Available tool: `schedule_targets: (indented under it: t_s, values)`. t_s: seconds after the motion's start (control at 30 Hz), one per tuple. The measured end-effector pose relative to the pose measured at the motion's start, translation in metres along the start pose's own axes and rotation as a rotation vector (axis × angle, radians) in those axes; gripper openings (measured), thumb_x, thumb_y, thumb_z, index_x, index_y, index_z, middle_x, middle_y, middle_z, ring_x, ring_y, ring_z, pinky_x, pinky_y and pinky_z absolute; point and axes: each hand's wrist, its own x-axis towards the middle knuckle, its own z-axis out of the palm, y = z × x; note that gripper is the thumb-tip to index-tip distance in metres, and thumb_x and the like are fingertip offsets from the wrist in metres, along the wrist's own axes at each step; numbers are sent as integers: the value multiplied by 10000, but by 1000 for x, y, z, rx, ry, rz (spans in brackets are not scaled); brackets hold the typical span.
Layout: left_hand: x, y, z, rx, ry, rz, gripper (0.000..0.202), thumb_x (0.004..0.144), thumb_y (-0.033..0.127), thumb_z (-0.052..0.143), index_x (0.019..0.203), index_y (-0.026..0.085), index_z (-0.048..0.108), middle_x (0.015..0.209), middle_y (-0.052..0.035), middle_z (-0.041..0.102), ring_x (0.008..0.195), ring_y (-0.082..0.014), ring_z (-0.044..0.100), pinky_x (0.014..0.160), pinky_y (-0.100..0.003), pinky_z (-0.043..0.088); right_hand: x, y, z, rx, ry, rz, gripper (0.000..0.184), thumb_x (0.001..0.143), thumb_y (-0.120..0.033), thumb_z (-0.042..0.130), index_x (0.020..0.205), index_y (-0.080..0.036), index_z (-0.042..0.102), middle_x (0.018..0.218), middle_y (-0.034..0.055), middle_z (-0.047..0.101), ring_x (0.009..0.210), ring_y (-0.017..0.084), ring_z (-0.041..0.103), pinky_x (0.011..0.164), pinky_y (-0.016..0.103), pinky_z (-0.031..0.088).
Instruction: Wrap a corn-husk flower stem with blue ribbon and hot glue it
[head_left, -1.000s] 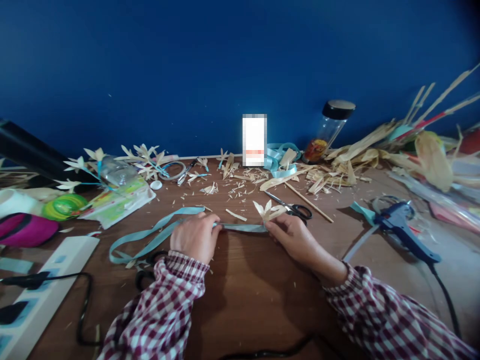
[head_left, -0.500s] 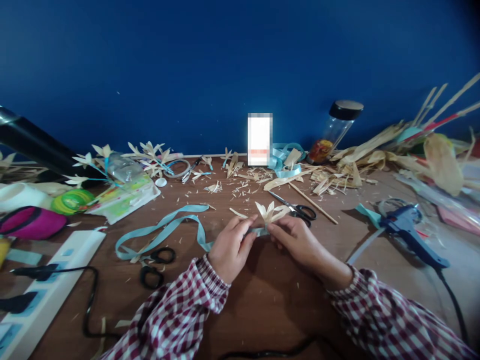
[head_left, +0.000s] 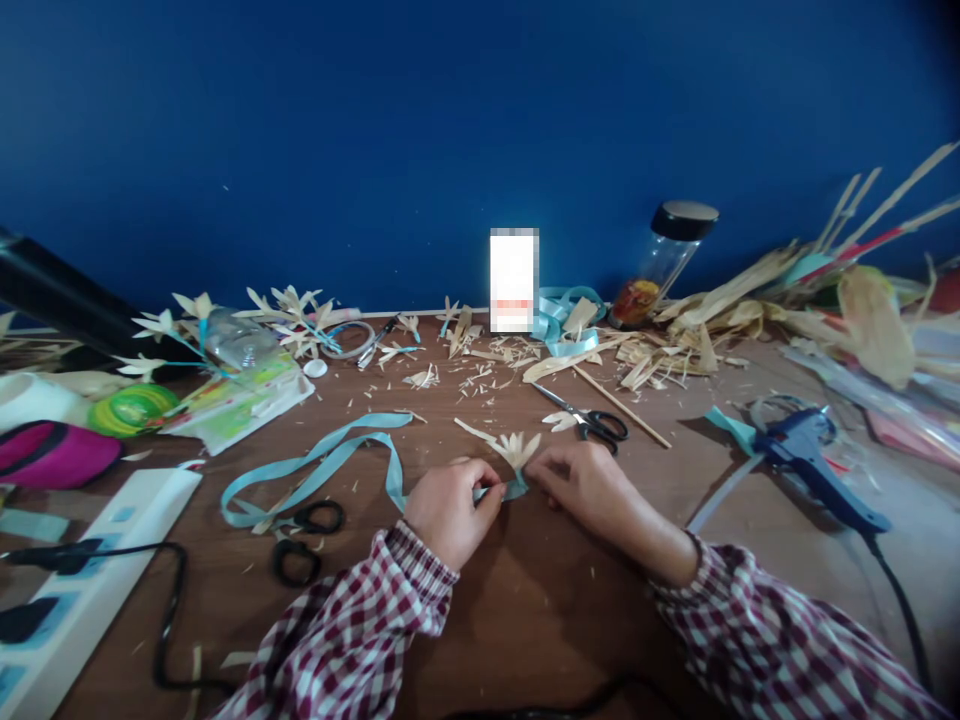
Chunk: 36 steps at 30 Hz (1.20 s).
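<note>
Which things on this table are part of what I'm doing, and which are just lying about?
In hand: left hand, right hand, light blue ribbon, husk flower.
Lying about: black scissors beyond the hands, blue glue gun, black-lidded jar, white power strip, husk scraps.

The left hand (head_left: 448, 512) was curled knuckles-up, its fingers pinched together at its right edge. The right hand (head_left: 581, 484) faced it, fingertips pinched too, almost touching the left's. The left forearm (head_left: 360, 625) and right forearm (head_left: 656, 548) angled inward from below.
</note>
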Motion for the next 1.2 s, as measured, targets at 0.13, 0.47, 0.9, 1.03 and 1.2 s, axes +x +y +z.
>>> schedule_targets:
  t_s: [0.13,0.47,0.9,1.03,1.2]
  values:
    - [2,-4,4,20,-1,-13,126,791,248,563,729,220,670,759,-6,698,708,-182,624,631,-283,384,1,2,0,-9,1,-18,281,842,-263,541,594,-160,620,480,5,586,468,133,520,475,242,334]
    - [4,-5,2,52,-32,-39,131,798,253,543,752,206,656,727,-15,685,683,-165,606,627,-265,390,-27,-26,-40,276,87,-110,185,869,-344,548,930,-200,646,657,-10,633,551,116,570,518,216,444]
    - [7,1,1,124,-83,-132,142,798,310,517,768,243,639,679,23,662,635,-162,605,575,-246,341,-119,119,-142,-594,613,263,270,845,-406,534,1000,-205,629,942,87,682,791,251,644,662,355,488]
    - [6,0,3,144,-84,-149,146,803,338,509,785,256,628,658,27,656,623,-169,615,558,-246,331,-130,135,-140,-939,580,343,361,842,-474,537,1048,-183,594,978,130,643,877,313,607,684,390,475]
    - [6,-3,5,158,-39,-150,124,789,358,520,752,247,560,631,32,622,635,-175,623,561,-240,338,-124,140,-136,-979,603,425,319,869,-439,501,1037,-174,560,967,129,633,892,304,590,691,375,466]
